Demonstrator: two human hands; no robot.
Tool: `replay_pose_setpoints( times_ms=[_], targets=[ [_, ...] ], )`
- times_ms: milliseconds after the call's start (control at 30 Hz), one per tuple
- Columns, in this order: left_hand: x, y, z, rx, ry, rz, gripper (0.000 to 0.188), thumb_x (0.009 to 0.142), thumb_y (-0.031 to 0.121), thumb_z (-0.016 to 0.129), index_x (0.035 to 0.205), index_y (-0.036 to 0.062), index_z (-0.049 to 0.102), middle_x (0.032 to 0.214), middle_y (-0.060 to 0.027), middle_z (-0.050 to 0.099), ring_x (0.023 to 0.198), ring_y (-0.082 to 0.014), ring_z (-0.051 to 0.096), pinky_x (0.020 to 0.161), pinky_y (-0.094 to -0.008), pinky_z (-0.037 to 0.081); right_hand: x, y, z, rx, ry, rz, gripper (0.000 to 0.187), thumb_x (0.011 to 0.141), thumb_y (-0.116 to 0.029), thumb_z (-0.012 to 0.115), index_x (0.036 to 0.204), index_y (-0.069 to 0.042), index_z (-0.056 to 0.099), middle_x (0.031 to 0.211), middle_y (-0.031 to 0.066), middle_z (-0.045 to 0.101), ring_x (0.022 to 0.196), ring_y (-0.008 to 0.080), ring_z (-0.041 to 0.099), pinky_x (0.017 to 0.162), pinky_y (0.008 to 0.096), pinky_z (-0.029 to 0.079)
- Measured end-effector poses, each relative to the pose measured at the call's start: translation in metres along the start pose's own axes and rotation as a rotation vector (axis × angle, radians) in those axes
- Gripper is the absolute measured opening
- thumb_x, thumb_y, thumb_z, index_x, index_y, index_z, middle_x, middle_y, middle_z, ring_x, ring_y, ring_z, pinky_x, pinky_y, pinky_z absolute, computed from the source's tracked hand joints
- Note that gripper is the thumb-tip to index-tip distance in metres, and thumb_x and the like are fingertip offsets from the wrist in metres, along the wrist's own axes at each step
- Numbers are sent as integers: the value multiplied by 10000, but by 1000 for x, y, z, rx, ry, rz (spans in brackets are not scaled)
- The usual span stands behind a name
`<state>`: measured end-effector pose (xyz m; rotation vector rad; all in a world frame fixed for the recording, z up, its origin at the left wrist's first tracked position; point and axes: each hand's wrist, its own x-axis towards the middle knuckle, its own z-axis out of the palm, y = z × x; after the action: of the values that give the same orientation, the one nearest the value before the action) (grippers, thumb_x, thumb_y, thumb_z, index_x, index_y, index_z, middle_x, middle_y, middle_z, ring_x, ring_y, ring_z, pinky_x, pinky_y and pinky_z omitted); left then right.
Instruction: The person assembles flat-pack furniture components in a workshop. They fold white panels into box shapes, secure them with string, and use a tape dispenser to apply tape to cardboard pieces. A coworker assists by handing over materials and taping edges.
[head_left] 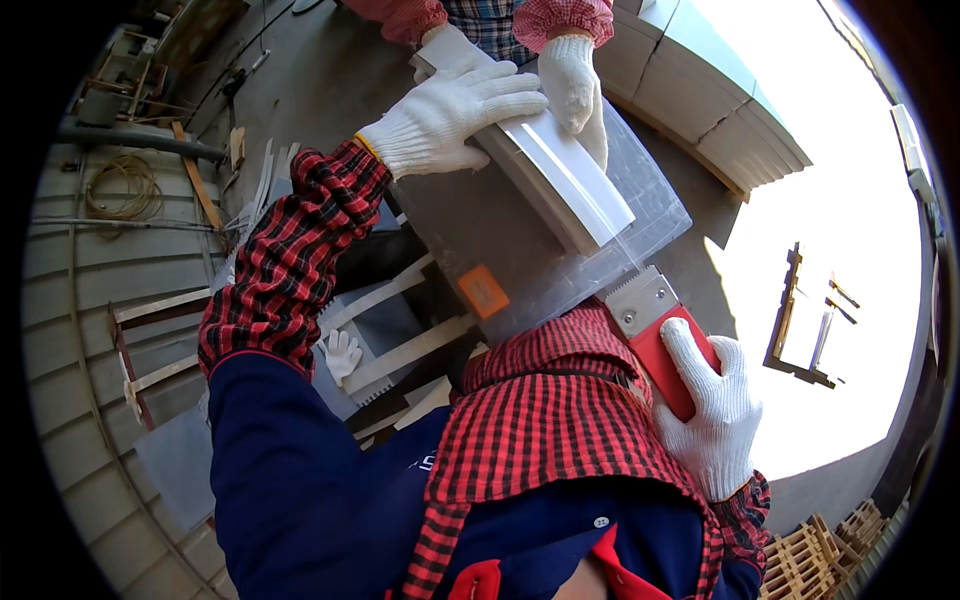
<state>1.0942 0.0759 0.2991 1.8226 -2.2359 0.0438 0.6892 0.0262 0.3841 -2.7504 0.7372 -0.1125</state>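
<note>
My left hand (pixel 450 115), in a white knitted glove, lies with fingers stretched across the upper end of a stack of long white and grey strips (pixel 585 195). The stack rests slantwise on a grey, scuffed board (pixel 645 190) with an orange square (pixel 483 290) near its lower corner. My right hand (pixel 712 410), gloved too, is closed around a red tape dispenser (pixel 665 355) with a toothed metal head. That head is close to the board's near right corner, just off the strips' lower end. Whether tape runs between them I cannot tell.
Opposite me stands a person in pink checked sleeves, one gloved hand (pixel 570 85) on the strips. Large pale panels (pixel 700 70) are stacked at the far right. Below left are a slatted frame (pixel 400 360) and a loose white glove (pixel 342 355). Wooden pallets (pixel 810 555) lie lower right.
</note>
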Motion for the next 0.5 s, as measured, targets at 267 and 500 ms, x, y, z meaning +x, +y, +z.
replay_pose_setpoints(
  times_ms=[267, 500],
  targets=[
    [11, 8, 24, -22, 36, 99, 797, 691, 64, 834, 1406, 192, 505, 1413, -117, 519, 1321, -360, 487, 1102, -463, 435, -8, 11, 17, 45, 68, 0, 659, 637, -146, 836, 1266, -189, 645, 1031, 144, 613, 806, 287, 699, 681, 360, 592],
    [9, 11, 31, 36, 77, 124, 840, 671, 12, 830, 1419, 161, 478, 1450, -114, 473, 1359, -364, 443, 1149, -482, 382, -13, 21, 35, 25, 85, -17, 677, 609, -149, 838, 1256, -209, 649, 1025, 134, 618, 790, 277, 695, 669, 344, 588]
  ],
)
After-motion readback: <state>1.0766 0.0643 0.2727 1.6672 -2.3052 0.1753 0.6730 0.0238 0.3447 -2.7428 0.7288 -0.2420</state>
